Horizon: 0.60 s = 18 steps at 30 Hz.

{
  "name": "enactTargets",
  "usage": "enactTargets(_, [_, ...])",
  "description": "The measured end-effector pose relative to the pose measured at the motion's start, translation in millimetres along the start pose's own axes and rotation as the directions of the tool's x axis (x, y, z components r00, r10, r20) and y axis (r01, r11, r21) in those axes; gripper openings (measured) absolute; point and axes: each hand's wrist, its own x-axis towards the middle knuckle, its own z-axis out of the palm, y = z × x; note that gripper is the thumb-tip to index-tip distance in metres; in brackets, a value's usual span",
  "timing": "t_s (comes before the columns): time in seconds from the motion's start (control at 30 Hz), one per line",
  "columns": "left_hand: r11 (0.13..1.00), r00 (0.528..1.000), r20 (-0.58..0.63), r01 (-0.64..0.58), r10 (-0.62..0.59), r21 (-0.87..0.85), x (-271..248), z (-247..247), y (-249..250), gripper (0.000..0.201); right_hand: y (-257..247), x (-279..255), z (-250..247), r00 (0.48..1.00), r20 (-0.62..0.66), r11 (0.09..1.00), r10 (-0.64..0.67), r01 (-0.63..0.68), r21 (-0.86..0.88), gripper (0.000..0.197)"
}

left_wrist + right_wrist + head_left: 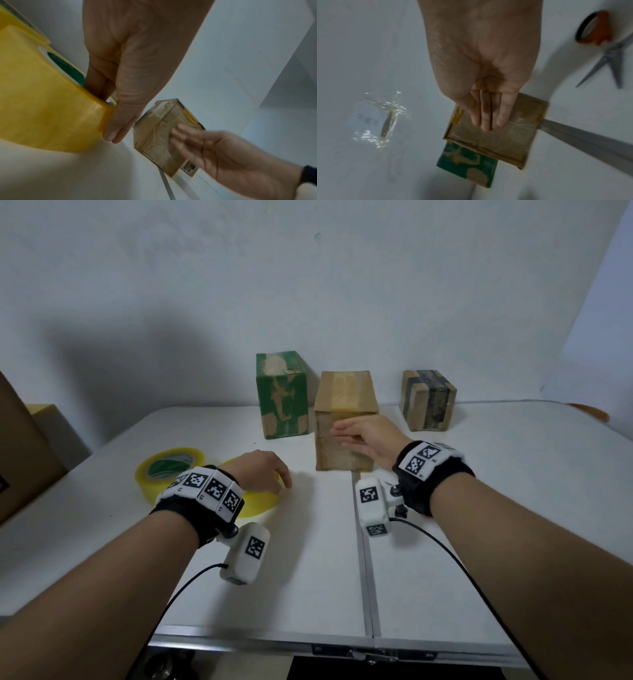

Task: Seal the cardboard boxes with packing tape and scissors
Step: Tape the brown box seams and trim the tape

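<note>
My left hand (274,478) holds a yellow packing tape roll (258,501) lying flat on the white table (308,559). In the left wrist view its fingers (97,86) reach into the roll's core and the thumb presses the outer side of the tape roll (42,108). My right hand (342,433) is open with straight fingers (488,119) at the front face of the upright brown cardboard box (346,392); it is blurred, so contact is unclear. The brown box (505,142) is covered in clear tape. Scissors (607,47) with an orange handle lie to the right.
A green cardboard box (281,395) stands left behind the brown one, and a dark-taped box (428,400) stands to the right by the wall. A second tape roll (168,470) lies left of my left hand. Large cartons (20,446) stand off the table's left side. A crumpled clear tape patch (383,119) sticks to a white surface.
</note>
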Motion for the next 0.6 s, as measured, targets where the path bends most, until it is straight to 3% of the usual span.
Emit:
enactTargets(0.13, [1.0,1.0,0.0,-0.026,0.026,0.017,1.6,1.2,-3.9,0.017,23.3,11.9,-19.6,0.983,-0.159,0.992,0.093,-0.079,0.095,0.028])
enactTargets(0.2, [0.998,1.0,-0.014,-0.022,0.022,0.055,3.0,0.2,-5.7,0.018,22.7,14.0,-26.7,0.976,-0.204,0.993,0.081,-0.061,0.103,0.018])
enactTargets(0.27, [0.997,0.999,-0.03,-0.024,0.026,0.077,4.6,-0.6,-9.6,0.028,19.4,19.3,-28.6,0.971,-0.234,0.998,0.042,-0.028,0.062,0.022])
enactTargets(0.37, [1.0,0.999,-0.037,-0.028,0.027,-0.006,5.2,-3.2,-16.8,0.051,12.2,26.0,-23.2,0.931,-0.349,0.98,-0.101,0.033,-0.196,0.026])
enactTargets(0.47, [0.999,1.0,-0.007,-0.006,0.006,-0.052,4.6,-5.3,-19.6,0.067,0.6,24.5,-12.8,0.88,-0.364,0.928,-0.306,0.191,-0.319,0.031])
enactTargets(0.6, [1.0,1.0,-0.005,-0.01,0.01,-0.026,4.8,-5.9,-18.1,0.072,-11.4,22.2,-3.7,0.774,-0.318,0.769,-0.547,0.315,-0.556,0.033])
